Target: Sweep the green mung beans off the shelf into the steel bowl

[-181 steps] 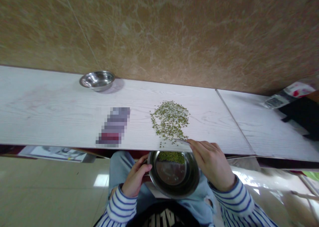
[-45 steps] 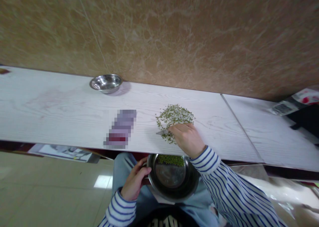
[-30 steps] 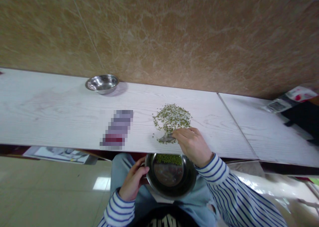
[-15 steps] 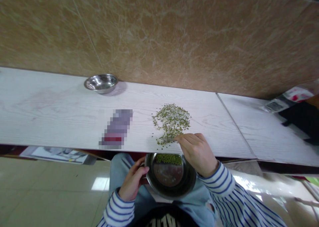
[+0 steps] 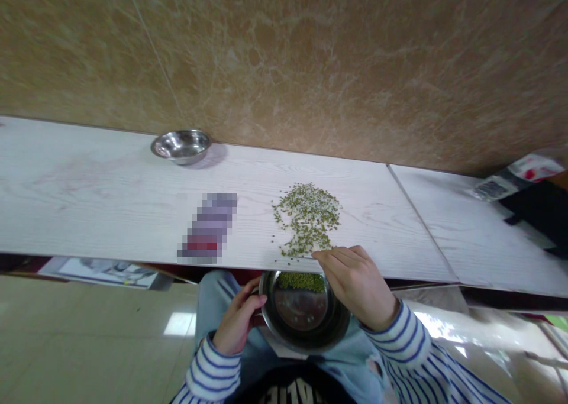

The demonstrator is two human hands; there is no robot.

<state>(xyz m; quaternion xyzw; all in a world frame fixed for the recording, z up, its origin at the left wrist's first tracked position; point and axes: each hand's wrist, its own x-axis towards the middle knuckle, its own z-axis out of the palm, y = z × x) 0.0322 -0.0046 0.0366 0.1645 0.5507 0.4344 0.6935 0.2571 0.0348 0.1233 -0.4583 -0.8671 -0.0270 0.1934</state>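
Note:
My left hand (image 5: 239, 318) is closed on the left side of a deep steel bowl (image 5: 306, 338), thumb at the rim. The bowl sits over my lap, under the table's front edge, with a heap of small green beans (image 5: 302, 281) at its far side. My right hand (image 5: 350, 280) is pinched near that edge, above the bowl's right side. From its fingertips a thin, greyish flat tool (image 5: 304, 257) points left; its kind is too unclear to name. Loose green beans (image 5: 308, 209) lie scattered on the white tabletop just beyond the tool.
A smaller steel bowl (image 5: 181, 146) stands by the wall at the back left. Left of the beans is a blurred-out purplish rectangle (image 5: 208, 226). A plastic packet (image 5: 492, 186) and a black cloth-like thing (image 5: 539, 212) lie at the far right. The marbled wall (image 5: 284, 67) bounds the table's back.
My right hand and the thin tool have moved slightly toward me, closer to the table edge. A few beans have shifted. My left hand stays on the bowl.

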